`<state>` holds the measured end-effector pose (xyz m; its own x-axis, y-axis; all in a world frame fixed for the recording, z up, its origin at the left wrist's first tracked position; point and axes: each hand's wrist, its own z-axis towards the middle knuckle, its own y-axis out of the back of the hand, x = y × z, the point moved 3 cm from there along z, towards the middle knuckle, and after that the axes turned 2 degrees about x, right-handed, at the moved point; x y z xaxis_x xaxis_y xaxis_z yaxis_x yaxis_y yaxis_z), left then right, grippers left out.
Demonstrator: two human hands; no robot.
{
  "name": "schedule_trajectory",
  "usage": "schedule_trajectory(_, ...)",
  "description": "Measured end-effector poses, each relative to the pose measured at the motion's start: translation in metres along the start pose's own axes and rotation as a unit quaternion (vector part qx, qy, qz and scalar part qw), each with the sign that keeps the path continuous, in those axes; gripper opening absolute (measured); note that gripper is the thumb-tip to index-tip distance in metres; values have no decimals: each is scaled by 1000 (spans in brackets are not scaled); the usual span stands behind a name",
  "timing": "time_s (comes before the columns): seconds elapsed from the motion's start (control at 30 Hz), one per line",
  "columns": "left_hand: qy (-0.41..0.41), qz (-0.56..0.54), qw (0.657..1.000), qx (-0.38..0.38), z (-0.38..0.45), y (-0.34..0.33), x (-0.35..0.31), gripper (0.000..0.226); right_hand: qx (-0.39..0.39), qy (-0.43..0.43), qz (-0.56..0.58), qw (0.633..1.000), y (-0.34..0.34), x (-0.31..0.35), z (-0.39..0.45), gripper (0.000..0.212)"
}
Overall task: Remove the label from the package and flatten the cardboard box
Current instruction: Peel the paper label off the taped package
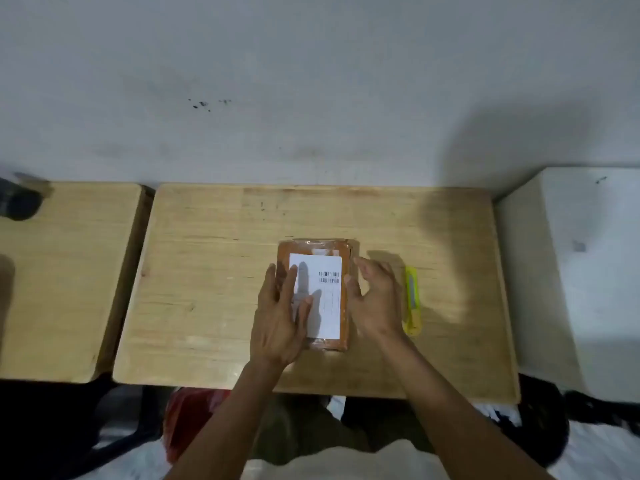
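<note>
A small brown cardboard package, wrapped in clear tape, lies flat in the middle of the wooden table. A white label with barcodes covers most of its top. My left hand rests flat on the package's left side, fingers spread over the label's left edge. My right hand hovers beside the package's right edge with fingers curved and apart, holding nothing. A yellow utility knife lies on the table just right of my right hand.
A second wooden table stands to the left with a dark object at its far corner. A white block stands to the right. A grey wall runs behind the tables.
</note>
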<state>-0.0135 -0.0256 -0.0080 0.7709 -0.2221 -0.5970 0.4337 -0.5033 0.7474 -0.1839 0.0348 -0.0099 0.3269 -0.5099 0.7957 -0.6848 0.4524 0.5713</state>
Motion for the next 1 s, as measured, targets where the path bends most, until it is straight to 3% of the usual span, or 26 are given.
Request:
schedule_trajectory(0.57, 23, 64, 998, -11, 14, -34, 20, 68, -21, -37, -79, 996, -31, -4, 26, 21)
schedule_trajectory(1.0, -24, 105, 993, -38, 15, -41, 27, 68, -66, -38, -138, 987, -37, 3, 28, 14)
